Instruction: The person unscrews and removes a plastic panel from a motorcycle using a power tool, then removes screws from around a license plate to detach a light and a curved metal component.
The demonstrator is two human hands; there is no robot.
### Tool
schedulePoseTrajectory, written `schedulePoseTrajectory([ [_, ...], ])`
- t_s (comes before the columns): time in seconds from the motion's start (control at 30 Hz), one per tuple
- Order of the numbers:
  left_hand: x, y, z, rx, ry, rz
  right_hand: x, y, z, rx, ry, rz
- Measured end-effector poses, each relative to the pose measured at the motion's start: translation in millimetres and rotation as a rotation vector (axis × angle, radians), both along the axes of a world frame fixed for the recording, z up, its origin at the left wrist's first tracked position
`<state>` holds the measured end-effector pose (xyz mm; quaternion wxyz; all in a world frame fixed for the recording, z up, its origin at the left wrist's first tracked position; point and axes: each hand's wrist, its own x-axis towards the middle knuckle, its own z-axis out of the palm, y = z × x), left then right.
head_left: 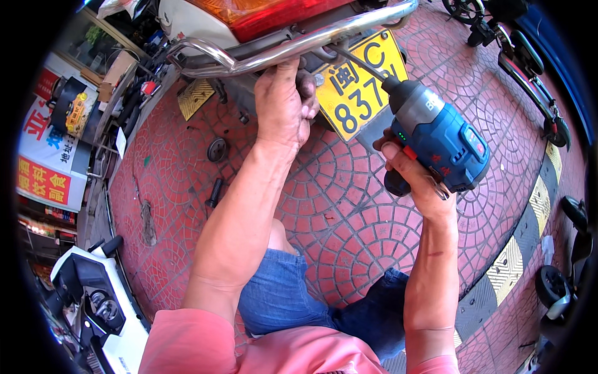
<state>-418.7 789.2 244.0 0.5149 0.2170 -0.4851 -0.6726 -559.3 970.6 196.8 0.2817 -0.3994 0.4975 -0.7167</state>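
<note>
My right hand [412, 167] is wrapped round a blue and black cordless impact driver [439, 134]. Its long shaft slants up to the left, and the tip goes out of sight under the chrome rear rack bar [299, 42] of a motorbike. Up against the underside of that bar, my left hand [283, 103] has its fingers curled closed. What they grip is hidden behind the hand and the bar. A yellow licence plate [362, 93] hangs tilted between my two hands. Above the bar is the red and orange tail light [255, 14].
On the red paving lie a small round dark part [217, 149] and a black-handled tool [215, 193]. A white scooter [112, 330] stands at lower left, near shop signs [53, 149]. A black-and-yellow kerb strip [506, 269] runs along the right, with a parked kick scooter [529, 78] beyond.
</note>
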Motion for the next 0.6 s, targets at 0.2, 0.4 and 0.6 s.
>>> schedulePoseTrajectory([
  [0.2, 1.2, 0.2, 1.2, 0.002, 0.000, -0.009, -2.0, 2.2, -1.8, 0.032, 0.109, -0.020],
  [0.4, 0.7, 0.3, 1.8, 0.017, -0.021, -0.005, -3.6, -0.2, 2.2, 0.024, 0.057, -0.019],
  [0.6, 2.3, 1.0, 3.1, 0.005, -0.017, -0.010, -3.6, -5.3, -5.0, -0.081, 0.125, -0.044],
])
